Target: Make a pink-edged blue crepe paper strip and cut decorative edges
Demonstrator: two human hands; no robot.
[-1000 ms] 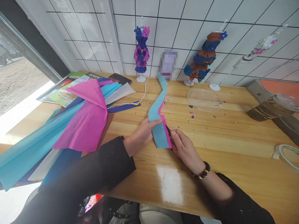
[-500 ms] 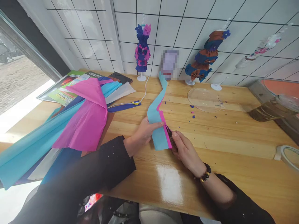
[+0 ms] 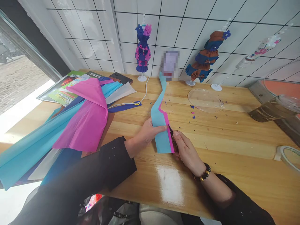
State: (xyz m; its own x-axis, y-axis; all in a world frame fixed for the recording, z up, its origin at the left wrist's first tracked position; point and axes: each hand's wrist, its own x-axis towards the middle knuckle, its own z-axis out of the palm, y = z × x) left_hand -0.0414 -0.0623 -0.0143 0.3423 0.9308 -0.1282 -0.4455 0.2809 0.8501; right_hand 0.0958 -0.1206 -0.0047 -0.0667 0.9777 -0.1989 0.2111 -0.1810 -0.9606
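Observation:
My left hand [image 3: 148, 134] pinches a long light blue paper strip [image 3: 162, 143], thumb on top and fingers beneath. A narrow pink paper layer [image 3: 171, 141] shows along the strip's right edge. The far end of the strip trails across the table towards the wall. In my right hand [image 3: 188, 153] are dark scissors [image 3: 171, 129], their blades at the pink edge close to my left thumb. My fingers hide most of the scissors' handles.
Folded crepe paper [image 3: 91, 122] in several colours is piled on the left. Decorated stands [image 3: 142, 51] line the tiled wall. A clear plastic disc [image 3: 203, 101], small paper scraps [image 3: 193, 117], a jar [image 3: 269, 111] and a tape roll [image 3: 289, 156] lie to the right on the wooden table [image 3: 234, 140].
My left hand and the paper strip have shifted slightly right and towards me. The scissor blades sit closer together at the pink edge, and my right hand has barely moved.

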